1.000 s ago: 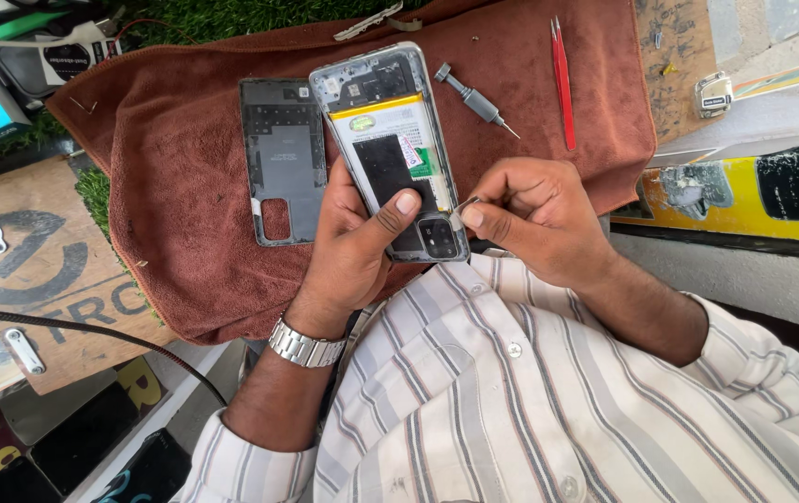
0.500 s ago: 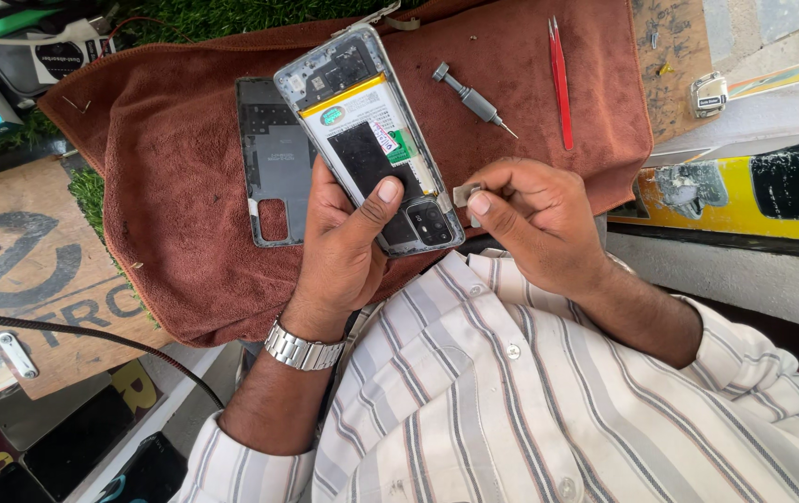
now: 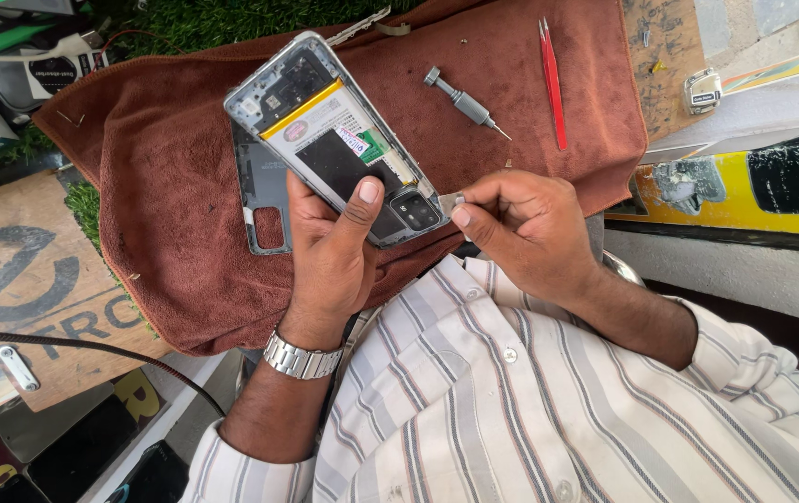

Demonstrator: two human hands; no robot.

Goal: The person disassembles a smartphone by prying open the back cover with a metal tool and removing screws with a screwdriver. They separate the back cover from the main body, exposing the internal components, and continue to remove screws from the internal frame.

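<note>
Item one: an opened grey smartphone (image 3: 334,140) with its back removed, gripped in my left hand (image 3: 329,251) above the brown towel (image 3: 166,186), thumb across its battery. My right hand (image 3: 525,228) pinches a small metal piece (image 3: 450,198) at the phone's lower corner. Beside it: grey back cover (image 3: 264,210), small screwdriver (image 3: 464,101), red tweezers (image 3: 551,79).

Brown cloth (image 3: 530,74) — red tweezers (image 3: 551,79), striped white shirt (image 3: 548,410).
</note>
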